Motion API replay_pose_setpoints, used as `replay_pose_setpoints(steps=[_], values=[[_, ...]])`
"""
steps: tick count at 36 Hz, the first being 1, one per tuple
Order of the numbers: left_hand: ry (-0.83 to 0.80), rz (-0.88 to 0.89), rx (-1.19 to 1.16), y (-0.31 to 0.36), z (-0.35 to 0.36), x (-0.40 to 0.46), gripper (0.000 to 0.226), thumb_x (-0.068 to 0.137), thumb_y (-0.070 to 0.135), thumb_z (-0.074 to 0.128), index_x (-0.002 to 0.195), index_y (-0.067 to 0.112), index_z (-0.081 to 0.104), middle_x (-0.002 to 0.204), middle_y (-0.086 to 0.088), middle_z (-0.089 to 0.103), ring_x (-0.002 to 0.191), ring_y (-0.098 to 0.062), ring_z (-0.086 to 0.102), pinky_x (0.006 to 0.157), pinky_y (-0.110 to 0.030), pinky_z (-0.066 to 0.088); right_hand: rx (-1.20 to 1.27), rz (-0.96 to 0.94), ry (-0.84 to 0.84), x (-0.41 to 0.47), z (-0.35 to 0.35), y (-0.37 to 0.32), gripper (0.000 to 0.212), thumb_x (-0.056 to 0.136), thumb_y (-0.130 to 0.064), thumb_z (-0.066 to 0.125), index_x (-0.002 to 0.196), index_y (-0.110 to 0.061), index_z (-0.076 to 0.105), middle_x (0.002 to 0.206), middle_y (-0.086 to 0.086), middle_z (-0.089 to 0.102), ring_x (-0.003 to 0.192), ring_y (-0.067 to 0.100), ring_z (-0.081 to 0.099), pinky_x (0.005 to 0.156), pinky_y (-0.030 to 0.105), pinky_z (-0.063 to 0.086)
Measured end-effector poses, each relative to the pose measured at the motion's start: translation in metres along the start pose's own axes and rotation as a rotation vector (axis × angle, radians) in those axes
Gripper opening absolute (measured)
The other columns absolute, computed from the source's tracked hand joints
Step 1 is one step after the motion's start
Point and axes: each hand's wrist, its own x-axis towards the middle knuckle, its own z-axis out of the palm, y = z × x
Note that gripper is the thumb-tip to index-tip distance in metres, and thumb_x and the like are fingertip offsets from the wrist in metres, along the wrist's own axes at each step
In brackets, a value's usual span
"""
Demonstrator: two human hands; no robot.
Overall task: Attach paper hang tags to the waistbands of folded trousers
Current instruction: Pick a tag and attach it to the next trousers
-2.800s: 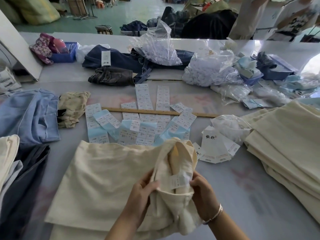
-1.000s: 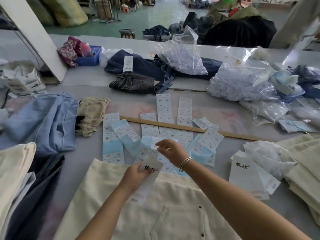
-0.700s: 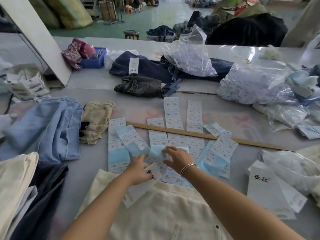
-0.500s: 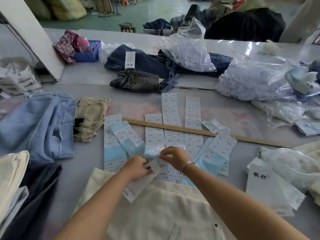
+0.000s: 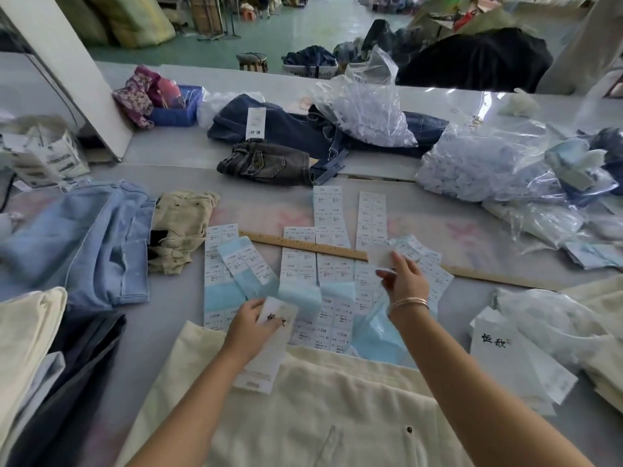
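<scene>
Cream folded trousers (image 5: 303, 409) lie at the table's near edge under my arms. My left hand (image 5: 251, 326) holds a white paper hang tag (image 5: 273, 352) with black characters, its lower part resting on the trousers. My right hand (image 5: 403, 281) is raised over the sticker sheets (image 5: 332, 264) and pinches a small white sticker (image 5: 381, 256) between thumb and fingers. The sheets of printed size stickers on blue backing are spread across the middle of the table.
A wooden ruler (image 5: 303, 246) crosses the sheets. More white hang tags (image 5: 509, 358) lie right, beside stacked cream trousers (image 5: 600, 358). Blue trousers (image 5: 87, 241) and a khaki garment (image 5: 178, 227) lie left. Jeans (image 5: 269, 160) and clear plastic bags (image 5: 364, 106) fill the far side.
My hands left the trousers' waistband; my left hand now holds a hang tag. My right hand peeled a sticker off a sheet and lifted it up and to the right.
</scene>
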Motion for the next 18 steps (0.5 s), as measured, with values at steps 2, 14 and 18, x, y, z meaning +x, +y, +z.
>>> replay_pose_setpoints(steps=[2, 14, 18], values=[[0.062, -0.076, -0.251, 0.007, -0.003, -0.025, 0.007, 0.095, 0.018, 0.059, 0.089, 0.020, 0.061, 0.086, 0.001, 0.065, 0.085, -0.028, 0.063, 0.056, -0.024, 0.042, -0.094, -0.114, -0.083, -0.022, -0.014, -0.005, 0.006, 0.089, -0.013, 0.063, 0.086, -0.015, 0.067, 0.071, -0.002, 0.072, 0.061, 0.010, 0.069, 0.055, 0.017, 0.053], [-0.472, -0.487, -1.293, 0.057, 0.022, -0.142, 0.046, 0.100, 0.033, 0.037, 0.114, 0.000, 0.066, 0.110, -0.021, 0.070, 0.082, -0.028, 0.072, 0.072, -0.039, 0.053, -0.925, -1.045, -0.617, -0.163, -0.086, 0.025, 0.015, 0.085, -0.020, 0.067, 0.093, -0.010, 0.076, 0.104, 0.001, 0.068, 0.097, 0.002, 0.062, 0.090, 0.009, 0.043], [-0.532, -0.447, -1.253, 0.063, 0.024, -0.156, 0.050, 0.099, 0.036, 0.036, 0.117, 0.000, 0.067, 0.118, -0.020, 0.067, 0.091, -0.028, 0.070, 0.081, -0.039, 0.051, -0.904, -1.145, -0.651, -0.173, -0.095, 0.023, 0.036, 0.096, -0.034, 0.049, 0.091, -0.011, 0.076, 0.101, 0.004, 0.069, 0.092, 0.007, 0.065, 0.083, 0.015, 0.050]])
